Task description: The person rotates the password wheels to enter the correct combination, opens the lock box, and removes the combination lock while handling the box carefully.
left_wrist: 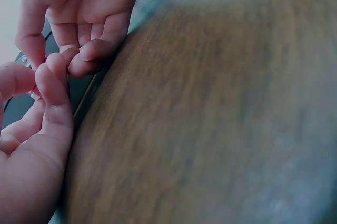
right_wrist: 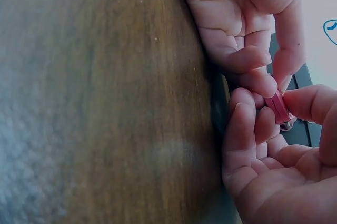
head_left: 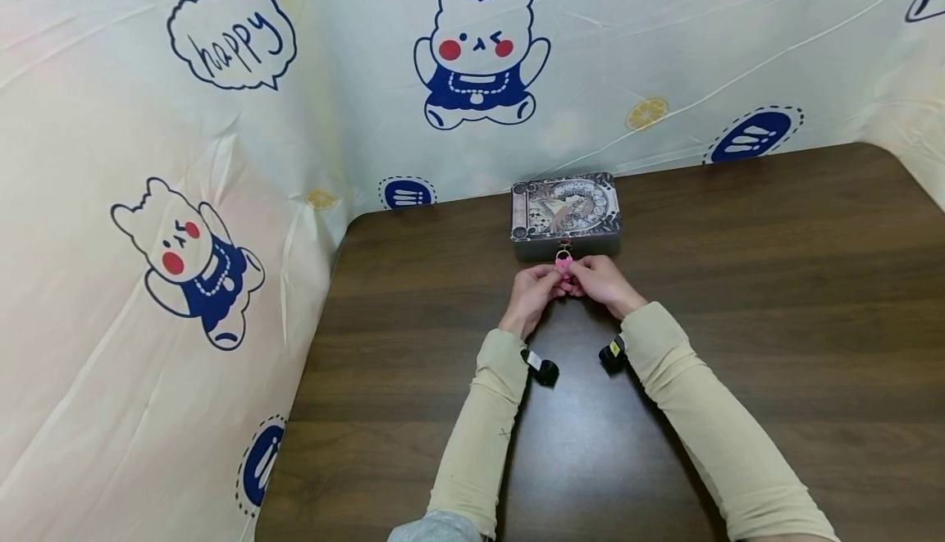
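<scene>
A small pink padlock (head_left: 564,264) hangs by its metal shackle from the front latch of a dark rectangular box (head_left: 567,247) with an ornate printed lid. From the left, my left hand (head_left: 529,294) pinches the padlock between thumb and fingers. My right hand (head_left: 604,281) pinches it from the other side, and the fingertips of both hands meet there. In the right wrist view the padlock's pink edge (right_wrist: 279,108) shows between the fingers. Fingers cover most of its body in the left wrist view.
The box stands at the back edge of a brown wooden table (head_left: 738,296). Behind and to the left hangs a pale cloth (head_left: 354,58) printed with cartoon bears. Small black wrist cameras (head_left: 546,371) sit at the inner sides of both sleeves.
</scene>
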Motion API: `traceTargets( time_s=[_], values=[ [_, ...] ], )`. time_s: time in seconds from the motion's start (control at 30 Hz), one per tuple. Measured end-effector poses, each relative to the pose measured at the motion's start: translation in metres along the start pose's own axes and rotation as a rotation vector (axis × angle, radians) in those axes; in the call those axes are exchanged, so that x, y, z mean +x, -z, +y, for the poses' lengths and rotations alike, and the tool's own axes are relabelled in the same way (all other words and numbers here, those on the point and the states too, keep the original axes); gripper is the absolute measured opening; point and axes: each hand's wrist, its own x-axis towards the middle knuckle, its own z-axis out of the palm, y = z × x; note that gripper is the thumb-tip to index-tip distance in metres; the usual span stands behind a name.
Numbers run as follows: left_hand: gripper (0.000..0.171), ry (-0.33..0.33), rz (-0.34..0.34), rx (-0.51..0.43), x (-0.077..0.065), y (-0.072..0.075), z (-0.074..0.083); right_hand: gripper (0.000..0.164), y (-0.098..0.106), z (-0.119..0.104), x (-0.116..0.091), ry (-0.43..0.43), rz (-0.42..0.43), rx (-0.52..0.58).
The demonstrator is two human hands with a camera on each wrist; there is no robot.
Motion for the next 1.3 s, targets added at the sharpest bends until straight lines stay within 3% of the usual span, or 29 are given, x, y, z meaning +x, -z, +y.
traceTargets(
  time_s=[0.3, 0.63, 1.07, 1.3],
  values=[
    [0.023, -0.007, 0.002, -0.027, 0.0002, 0.0014, -0.0018, 0.026, 0.0014, 0.0013, -0.0004, -0.007, -0.03, 0.102],
    [0.021, 0.016, 0.053, -0.031, -0.0001, -0.0011, 0.0034, 0.028, 0.0027, 0.0044, -0.0003, 0.015, -0.048, 0.146],
    [0.017, 0.012, 0.046, 0.034, -0.0022, -0.0036, 0.0051, 0.029, 0.0023, 0.0083, 0.004, 0.035, -0.044, 0.055],
    [0.018, 0.02, 0.036, 0.015, -0.0005, -0.0021, 0.0022, 0.031, 0.0003, 0.0064, 0.0024, 0.024, -0.009, -0.017]
  ],
)
